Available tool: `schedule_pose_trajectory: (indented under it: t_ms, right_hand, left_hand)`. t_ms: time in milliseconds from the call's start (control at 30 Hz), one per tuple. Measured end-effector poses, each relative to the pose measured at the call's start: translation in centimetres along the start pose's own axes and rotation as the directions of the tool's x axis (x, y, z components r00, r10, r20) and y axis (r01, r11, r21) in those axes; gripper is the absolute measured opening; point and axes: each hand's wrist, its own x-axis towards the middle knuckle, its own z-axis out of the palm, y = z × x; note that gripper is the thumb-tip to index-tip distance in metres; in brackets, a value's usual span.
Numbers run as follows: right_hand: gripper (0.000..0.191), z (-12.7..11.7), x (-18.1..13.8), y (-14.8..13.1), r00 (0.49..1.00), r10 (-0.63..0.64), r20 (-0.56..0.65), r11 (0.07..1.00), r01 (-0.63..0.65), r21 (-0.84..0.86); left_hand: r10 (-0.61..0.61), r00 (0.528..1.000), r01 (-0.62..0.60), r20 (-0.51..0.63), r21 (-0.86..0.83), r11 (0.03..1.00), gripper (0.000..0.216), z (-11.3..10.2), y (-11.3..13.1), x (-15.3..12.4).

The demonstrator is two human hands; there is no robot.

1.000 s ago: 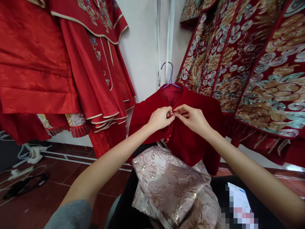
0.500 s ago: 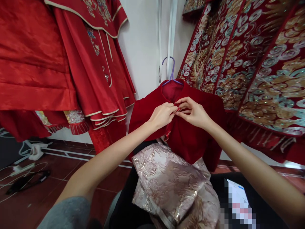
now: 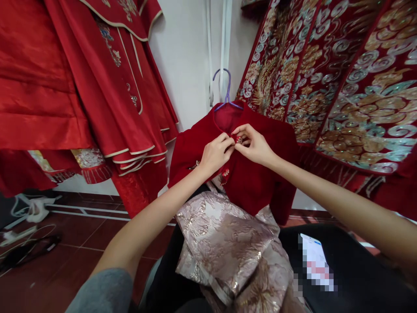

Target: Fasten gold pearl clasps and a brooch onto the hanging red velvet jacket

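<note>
Left hand (image 3: 216, 153), right hand (image 3: 256, 146), both pinched on button (image 3: 239, 140) of red jacket (image 3: 256, 184).

left hand (image 3: 215, 153) and right hand (image 3: 256, 145) pinch a small button (image 3: 239, 140) at the collar of a dark red velvet jacket (image 3: 254, 182) on a purple hanger (image 3: 224, 89). pink brocade fabric (image 3: 224, 243) lies below; red satin garments (image 3: 81, 87) hang left, embroidered panels (image 3: 342, 78) right.
</note>
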Motion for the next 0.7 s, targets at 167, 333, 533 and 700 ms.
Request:
schedule_pose_trajectory:
  t_ms: [167, 333, 533, 700]
  right_hand:
    - [0.055, 2.9, -2.8, -0.8, 0.982, 0.032, -0.187, 0.992, -0.009, 0.124]
    - [0.1, 6.9, -8.9, -1.0, 0.985, -0.13, -0.114, 0.983, 0.112, -0.147]
    - [0.044, 6.5, -11.5, -0.4, 0.909, 0.014, -0.416, 0.989, -0.075, -0.13]
    - [0.015, 2.6, -10.9, -4.2, 0.814, 0.255, -0.522, 0.965, -0.247, 0.086]
  left_hand:
    - [-0.505, 0.838, 0.293, -0.209, -0.607, 0.738, 0.013, 2.7, 0.4, -0.9]
    - [-0.63, 0.774, 0.391, 0.064, -0.832, 0.395, 0.021, 2.9, 0.3, -2.0]
    - [-0.559, 0.76, 0.53, 0.333, -0.815, 0.235, 0.043, -0.1, 0.3, -2.4]
    - [-0.527, 0.765, 0.569, 0.371, -0.773, 0.281, 0.04, 2.0, -0.3, -2.6]
